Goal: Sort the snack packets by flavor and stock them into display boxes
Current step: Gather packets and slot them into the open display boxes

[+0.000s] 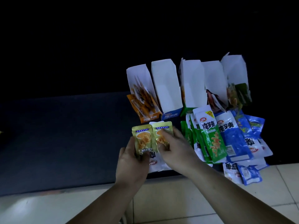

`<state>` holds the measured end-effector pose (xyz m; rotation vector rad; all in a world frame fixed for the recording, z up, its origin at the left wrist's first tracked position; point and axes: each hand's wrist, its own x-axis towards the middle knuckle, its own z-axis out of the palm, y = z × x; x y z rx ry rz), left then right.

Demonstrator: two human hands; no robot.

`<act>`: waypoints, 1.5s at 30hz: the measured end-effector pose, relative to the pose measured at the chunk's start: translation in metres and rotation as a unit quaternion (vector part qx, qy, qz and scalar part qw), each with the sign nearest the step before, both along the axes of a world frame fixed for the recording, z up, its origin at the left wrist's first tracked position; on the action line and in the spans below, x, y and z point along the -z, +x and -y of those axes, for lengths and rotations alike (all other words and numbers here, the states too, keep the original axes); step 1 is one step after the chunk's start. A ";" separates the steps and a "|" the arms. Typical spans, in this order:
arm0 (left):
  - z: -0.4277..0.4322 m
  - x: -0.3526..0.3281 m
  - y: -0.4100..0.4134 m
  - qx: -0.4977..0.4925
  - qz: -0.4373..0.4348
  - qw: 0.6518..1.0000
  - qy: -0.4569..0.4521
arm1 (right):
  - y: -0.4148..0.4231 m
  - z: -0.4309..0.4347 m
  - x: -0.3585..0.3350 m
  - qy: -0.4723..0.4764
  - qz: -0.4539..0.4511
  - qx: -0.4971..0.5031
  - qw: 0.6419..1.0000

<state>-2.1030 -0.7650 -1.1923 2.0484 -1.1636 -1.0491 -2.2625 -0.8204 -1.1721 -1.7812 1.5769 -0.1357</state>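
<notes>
The left hand point(131, 160) pinches one gold packet point(141, 139); the right hand point(176, 149) grasps a second gold packet point(161, 131); green packets point(213, 139) and blue packets point(233, 138) crowd just right; display boxes point(165, 84) stand behind.

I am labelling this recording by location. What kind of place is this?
Probably a dim indoor room rather than a shop counter. The work is done low down, on a dark surface bordering a pale tiled floor. Open display boxes and snack packets sit there, and some packets spill onto the tiles.
</notes>
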 end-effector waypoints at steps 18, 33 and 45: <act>0.005 -0.010 -0.025 -0.018 -0.007 1.000 0.002 | 0.001 -0.001 0.013 -0.049 -0.039 -0.027 0.998; 0.016 -0.029 -0.025 -0.164 -0.273 0.948 0.001 | -0.008 -0.006 0.027 -0.087 0.035 -0.005 0.996; 0.015 -0.034 -0.023 -0.062 -0.317 0.946 -0.001 | -0.002 -0.008 0.018 -0.059 0.017 0.020 0.998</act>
